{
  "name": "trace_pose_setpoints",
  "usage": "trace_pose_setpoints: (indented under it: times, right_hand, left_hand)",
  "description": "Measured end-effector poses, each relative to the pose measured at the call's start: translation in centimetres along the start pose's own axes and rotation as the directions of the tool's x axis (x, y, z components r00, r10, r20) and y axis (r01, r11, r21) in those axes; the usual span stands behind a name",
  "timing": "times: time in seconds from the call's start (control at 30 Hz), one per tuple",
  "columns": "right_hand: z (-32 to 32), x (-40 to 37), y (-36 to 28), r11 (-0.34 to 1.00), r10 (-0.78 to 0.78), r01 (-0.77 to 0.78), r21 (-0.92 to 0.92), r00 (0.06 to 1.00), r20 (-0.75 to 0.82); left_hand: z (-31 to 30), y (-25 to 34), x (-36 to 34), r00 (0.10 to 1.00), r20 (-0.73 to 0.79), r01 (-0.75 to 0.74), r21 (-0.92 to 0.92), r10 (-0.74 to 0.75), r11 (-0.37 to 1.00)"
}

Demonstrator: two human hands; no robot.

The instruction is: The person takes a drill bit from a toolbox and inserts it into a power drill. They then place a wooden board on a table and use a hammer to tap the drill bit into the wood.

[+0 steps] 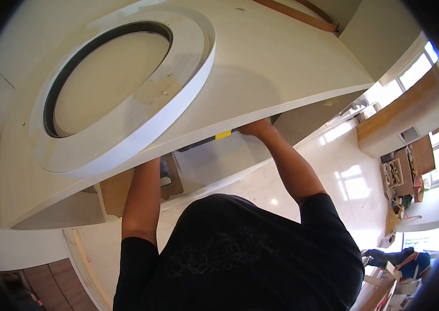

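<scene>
A white panel (282, 88) lies in front of me, forming the top of an open-fronted cabinet. My left forearm (144, 189) reaches under its front edge, which hides my left hand. Beside that forearm is a brown cardboard-like piece (113, 194) inside the cabinet. My right hand (256, 127) also reaches beneath the panel, its back partly showing and its fingers hidden. Close to its left side a long dark strip with a yellow section (223, 135) runs along under the edge. A large roll of white edge banding (183, 111) rests on the panel.
Brown strips (302, 15) lie at the panel's far edge. A pale shiny floor (333, 176) extends to the right. Wooden boxes and boards (406, 166) stand there, and another person (411, 262) is at the lower right. Brown cabinet doors (53, 282) are at the lower left.
</scene>
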State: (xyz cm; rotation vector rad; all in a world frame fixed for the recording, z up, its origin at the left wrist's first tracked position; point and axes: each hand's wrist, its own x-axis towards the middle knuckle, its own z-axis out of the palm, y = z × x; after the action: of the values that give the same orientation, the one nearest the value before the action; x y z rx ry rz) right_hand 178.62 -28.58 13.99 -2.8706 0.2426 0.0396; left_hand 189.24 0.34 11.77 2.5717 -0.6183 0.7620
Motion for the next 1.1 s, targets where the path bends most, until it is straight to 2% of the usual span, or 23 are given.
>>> trace_pose_setpoints:
  times: [0.1, 0.3, 0.4, 0.47, 0.53, 0.57, 0.63, 0.8, 0.87, 1.1]
  right_hand:
    - [0.1, 0.0, 0.1, 0.993, -0.057, 0.057, -0.104, 0.998, -0.005]
    - [-0.1, -0.2, 0.1, 0.997, -0.061, 0.060, -0.054, 0.998, -0.018]
    - [-0.7, -0.7, -0.3, 0.990, -0.140, 0.139, -0.022, 0.984, -0.109]
    - [-1.8, -0.9, 0.1, 0.959, -0.280, 0.276, -0.069, 0.958, -0.062]
    - [-2.2, -0.9, 0.1, 0.968, -0.195, 0.194, 0.161, 0.981, -0.009]
    - [-2.2, -0.7, -0.3, 0.919, -0.050, 0.023, 0.393, 0.997, 0.056]
    - [-2.1, -0.3, -0.2, 0.748, 0.085, -0.177, 0.639, 0.981, 0.173]
    - [-2.8, -0.9, -1.1, 0.590, 0.166, -0.228, 0.775, 0.973, 0.160]
    - [-1.3, 0.0, 0.3, 0.527, 0.146, -0.173, 0.832, 0.983, 0.111]
    - [-0.4, 1.2, 1.1, 0.455, 0.151, -0.101, 0.885, 0.988, 0.036]
  left_hand:
    - [-0.1, 0.0, -0.1, 1.000, 0.000, 0.003, -0.001, -0.003, 1.000]
    - [-0.2, 0.0, -0.2, 1.000, 0.004, 0.004, -0.001, -0.004, 1.000]
    - [-0.3, -0.1, -0.3, 1.000, 0.006, 0.005, 0.001, -0.005, 1.000]
    - [-0.3, 0.0, -0.3, 1.000, 0.005, 0.004, 0.003, -0.004, 1.000]
    - [-0.3, -0.1, -0.3, 1.000, 0.008, 0.005, 0.004, -0.005, 1.000]
    - [-0.4, -0.1, -0.3, 1.000, 0.008, 0.005, 0.002, -0.005, 1.000]
    - [-0.4, -0.1, -0.3, 1.000, 0.009, 0.006, 0.005, -0.006, 1.000]
    - [-0.5, -0.1, -0.2, 1.000, 0.014, 0.006, 0.010, -0.006, 1.000]
    - [-0.5, -0.1, -0.2, 1.000, 0.013, 0.005, 0.012, -0.005, 1.000]
    - [-0.6, -0.2, -0.3, 1.000, 0.016, 0.012, 0.016, -0.012, 1.000]
